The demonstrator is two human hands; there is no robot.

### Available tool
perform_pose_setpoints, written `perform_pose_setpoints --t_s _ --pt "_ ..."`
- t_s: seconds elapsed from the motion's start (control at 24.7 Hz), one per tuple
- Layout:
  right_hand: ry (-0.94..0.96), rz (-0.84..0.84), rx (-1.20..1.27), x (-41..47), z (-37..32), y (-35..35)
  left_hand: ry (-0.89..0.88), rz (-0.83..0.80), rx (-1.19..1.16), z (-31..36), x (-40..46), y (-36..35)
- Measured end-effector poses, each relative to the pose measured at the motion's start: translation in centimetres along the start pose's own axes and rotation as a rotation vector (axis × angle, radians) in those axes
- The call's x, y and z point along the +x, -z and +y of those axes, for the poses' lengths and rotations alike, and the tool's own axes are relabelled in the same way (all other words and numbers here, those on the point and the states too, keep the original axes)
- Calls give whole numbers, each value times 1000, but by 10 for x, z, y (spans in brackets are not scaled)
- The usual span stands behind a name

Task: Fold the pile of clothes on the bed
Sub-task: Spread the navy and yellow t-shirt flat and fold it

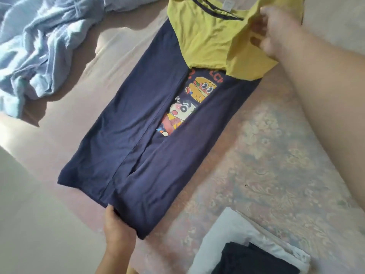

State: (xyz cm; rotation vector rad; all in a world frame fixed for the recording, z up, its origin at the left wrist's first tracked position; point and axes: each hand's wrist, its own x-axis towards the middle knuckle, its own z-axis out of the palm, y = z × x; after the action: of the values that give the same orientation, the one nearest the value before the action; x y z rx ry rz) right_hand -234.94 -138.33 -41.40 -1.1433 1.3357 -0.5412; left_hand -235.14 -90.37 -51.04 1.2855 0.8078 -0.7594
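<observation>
The main risk is that the long fold comes undone: the left hand (116, 224) pinches only the near hem of the T-shirt (138, 135), thumb on top and fingers tucked under the cloth, so a pull from the far end could drag the two folded-in sides apart or skew the shirt on the bed (276, 155). The right hand (276, 32) is blurred; it appears to grip the yellow sleeve and shoulder at the far end, fingers curled into the fabric, though I cannot tell exactly how. If that sleeve is dropped loosely it will likely bunch over the print and make a lumpy fold.

The T-shirt lies lengthwise in the middle of the bed, navy in the body with a yellow top section and a dark-trimmed collar. Both sides are already turned inward, meeting along a seam-like line down the middle, half covering a cartoon print. The cloth looks thin and limp, with soft creases. A rumpled blue blanket (39, 46) sits at far left, and a stack of folded clothes (252, 248), white under dark, at near right
</observation>
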Motion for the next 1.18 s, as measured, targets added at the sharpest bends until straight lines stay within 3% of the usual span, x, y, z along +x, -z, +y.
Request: perform_pose_setpoints --t_s 0.08,0.2,0.28,0.53,0.65,0.73,0.77,0.81,0.89,0.93,1.01,1.18 --pt "17 -33 -208 -7 9 -13 -13 41 -6 -1 2 2" --pt "-49 30 -554 -15 47 -1 -151 181 385 -12 2 13" --pt "-130 50 -604 -18 75 14 -240 314 448 -17 4 19" --pt "-268 90 -444 -16 112 8 -212 175 387 -12 15 18" --pt "-323 166 -641 -24 125 4 -192 130 497 -3 14 27" --pt "-80 337 -1036 -52 136 -6 -306 243 802 8 13 29" --pt "181 312 -1215 -74 148 -18 -474 342 1019 15 12 29" --pt "469 199 -1328 -103 163 -32 -751 365 1177 21 13 27" --pt "844 -96 -1373 -164 204 -58 -1296 73 1452 23 23 19" --pt "921 -189 -1404 -192 229 -66 -1436 -126 1613 22 32 15" --pt "868 -278 -1507 -238 267 -71 -1491 -381 1884 21 50 13" --pt "606 -203 -1574 -278 284 -68 -1415 -508 2070 24 60 26"
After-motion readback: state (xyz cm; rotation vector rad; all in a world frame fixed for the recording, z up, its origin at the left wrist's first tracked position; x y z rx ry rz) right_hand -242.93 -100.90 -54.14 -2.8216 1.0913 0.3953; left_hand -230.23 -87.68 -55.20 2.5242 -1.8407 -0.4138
